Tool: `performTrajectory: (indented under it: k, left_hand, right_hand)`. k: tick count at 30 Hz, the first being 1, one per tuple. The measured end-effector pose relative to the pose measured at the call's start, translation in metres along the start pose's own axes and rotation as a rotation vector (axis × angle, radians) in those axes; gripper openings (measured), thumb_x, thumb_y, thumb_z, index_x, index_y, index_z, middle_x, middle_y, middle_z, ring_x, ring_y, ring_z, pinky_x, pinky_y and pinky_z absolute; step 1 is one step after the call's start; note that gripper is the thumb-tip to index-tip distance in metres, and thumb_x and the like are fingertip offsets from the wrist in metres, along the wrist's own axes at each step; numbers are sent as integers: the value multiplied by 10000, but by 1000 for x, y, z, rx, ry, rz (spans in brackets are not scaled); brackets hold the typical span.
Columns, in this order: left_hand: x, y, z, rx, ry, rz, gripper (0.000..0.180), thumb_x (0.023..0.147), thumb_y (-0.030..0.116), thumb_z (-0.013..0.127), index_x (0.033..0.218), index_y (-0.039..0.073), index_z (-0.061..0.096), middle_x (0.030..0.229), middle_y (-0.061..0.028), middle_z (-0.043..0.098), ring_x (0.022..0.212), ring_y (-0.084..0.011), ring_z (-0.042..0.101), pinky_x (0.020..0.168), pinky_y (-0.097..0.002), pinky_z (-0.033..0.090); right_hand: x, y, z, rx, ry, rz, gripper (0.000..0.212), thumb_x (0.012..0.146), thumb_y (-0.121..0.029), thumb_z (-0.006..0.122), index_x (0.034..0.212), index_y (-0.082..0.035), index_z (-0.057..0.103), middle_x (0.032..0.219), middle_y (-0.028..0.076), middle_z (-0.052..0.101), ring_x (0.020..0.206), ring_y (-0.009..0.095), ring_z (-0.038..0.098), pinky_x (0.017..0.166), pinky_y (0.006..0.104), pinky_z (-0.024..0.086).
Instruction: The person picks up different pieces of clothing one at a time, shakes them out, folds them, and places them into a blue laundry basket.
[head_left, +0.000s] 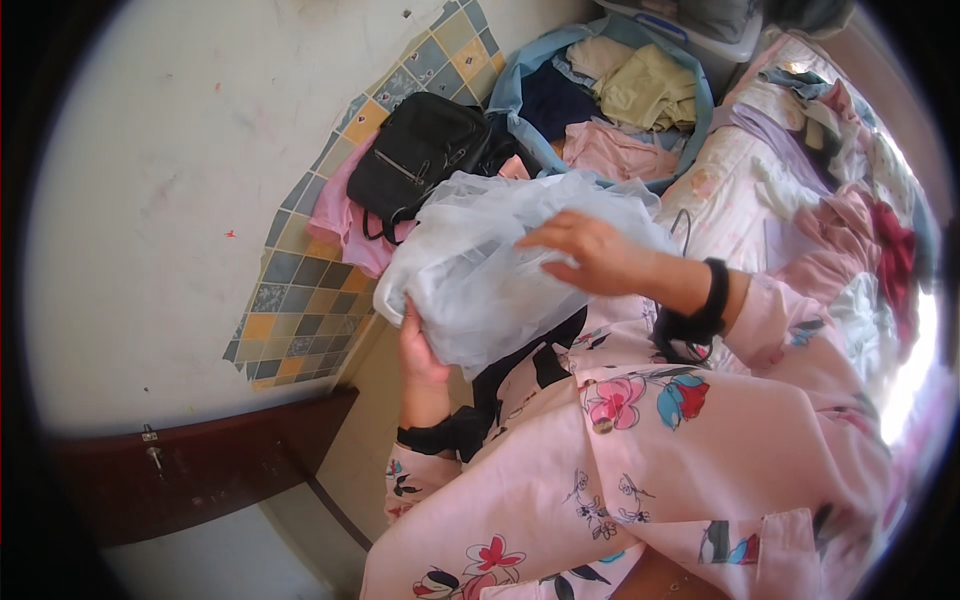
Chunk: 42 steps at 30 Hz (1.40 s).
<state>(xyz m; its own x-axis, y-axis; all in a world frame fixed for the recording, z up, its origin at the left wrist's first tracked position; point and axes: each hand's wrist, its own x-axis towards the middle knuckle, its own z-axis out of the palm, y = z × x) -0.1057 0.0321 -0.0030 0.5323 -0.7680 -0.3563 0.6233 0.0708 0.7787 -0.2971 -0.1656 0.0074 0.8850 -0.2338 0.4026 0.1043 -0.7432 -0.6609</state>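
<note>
A bundle of white sheer fabric, like tulle, is bunched up in front of me. My left hand grips its near left edge, with the thumb on top and the other fingers hidden beneath the cloth. Over the bundle's right side hovers my right hand, slightly blurred, its fingers stretched out and apart with nothing in them. Whether the fingertips touch the fabric I cannot tell. Both wrists wear black bands.
Behind the bundle stands a light blue fabric bin with folded clothes inside. A black backpack rests on pink cloth by the tiled wall. Loose clothes are heaped on a bed at right. A dark red wooden board lies lower left.
</note>
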Motion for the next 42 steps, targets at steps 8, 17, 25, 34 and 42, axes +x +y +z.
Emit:
performTrajectory:
  k: [8, 17, 25, 34, 42]
  left_hand:
    - [-1, 22, -7, -147, 37, 140, 569, 893, 467, 378, 1280, 51, 371, 1274, -117, 436, 1137, -285, 448, 951, -414, 371]
    - [-2, 38, 77, -22, -228, -22, 530, 911, 443, 342, 1236, 30, 414, 1164, -139, 515, 1021, -276, 535, 885, -392, 435]
    - [-47, -22, 193, 663, -1394, -68, 184, 820, 140, 546, 952, 12, 557, 876, -122, 592, 806, -199, 534, 756, -320, 427]
    - [-51, -7, 197, 962, -1373, -37, 352, 728, 270, 684, 948, 23, 564, 798, -123, 617, 733, -250, 593, 689, -321, 449]
    - [-43, -3, 187, 986, -1325, 76, 341, 744, 248, 637, 978, 10, 567, 843, -173, 614, 805, -314, 592, 721, -335, 450]
  right_hand:
    - [-55, 22, 22, 104, -788, 166, 220, 851, -252, 431, 762, -79, 533, 784, 154, 581, 710, 358, 541, 662, 427, 418]
    - [40, 17, 6, 584, -260, 375, 152, 789, -152, 540, 855, -57, 638, 914, 134, 608, 838, 244, 573, 752, 310, 440]
    - [13, 8, -17, 1081, -97, 543, 152, 789, -143, 539, 865, -53, 636, 921, 130, 609, 840, 236, 575, 755, 309, 440]
    - [-5, 10, -35, 942, -21, 558, 153, 790, -132, 538, 876, -49, 633, 929, 126, 609, 843, 226, 576, 757, 306, 440]
    - [-10, 11, -42, 797, -35, 553, 155, 790, -123, 537, 886, -45, 631, 936, 122, 610, 846, 217, 578, 760, 305, 440]
